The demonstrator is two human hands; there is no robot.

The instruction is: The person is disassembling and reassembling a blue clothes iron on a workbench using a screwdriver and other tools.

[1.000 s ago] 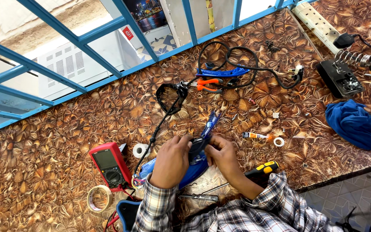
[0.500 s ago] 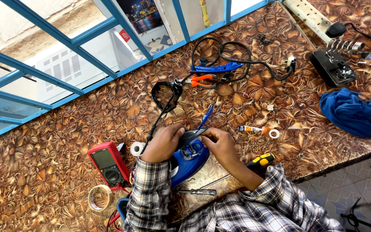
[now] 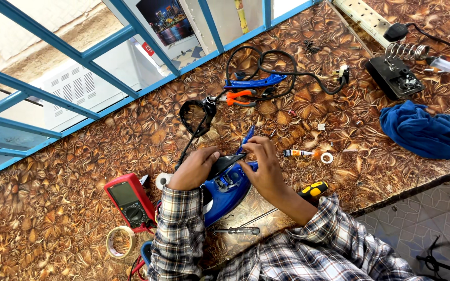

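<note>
bench (image 3: 53, 218), brown leaf-patterned surface, running from near left to far right under a blue-framed window.

item, centre near: blue plastic clothes iron with a dark top cover (image 3: 228, 179), lying on the bench in front of me, nose pointing far. my left hand (image 3: 196, 167) is curled over its left side, fingers on the dark cover. my right hand (image 3: 260, 161) is bent over its right side, fingertips pinching at the cover's edge; both hands grasp the iron.

item, left of the iron: red handheld multimeter with a dark dial (image 3: 130, 200), flat on the bench, just beside my left sleeve. a small white tape roll (image 3: 162, 180) sits between it and my left hand.

item, near left: ring of beige masking tape (image 3: 120, 241), lying flat.

item, near centre: slim metal screwdriver (image 3: 238, 230), lying across, close to my forearms.

item, right of my right wrist: yellow-and-black screwdriver handle (image 3: 313, 190).

item, right of my right hand: small tube with an orange band (image 3: 299, 153) and a white ring (image 3: 327, 157) beside it.

item, far centre: orange-handled pliers (image 3: 239, 98), a blue plastic housing piece (image 3: 256, 82), a looped black cord (image 3: 266, 70).

item, far right: black soldering stand with a coiled holder (image 3: 396, 75); a white power strip (image 3: 366, 15).

item, right: crumpled blue cloth (image 3: 428, 130).
</note>
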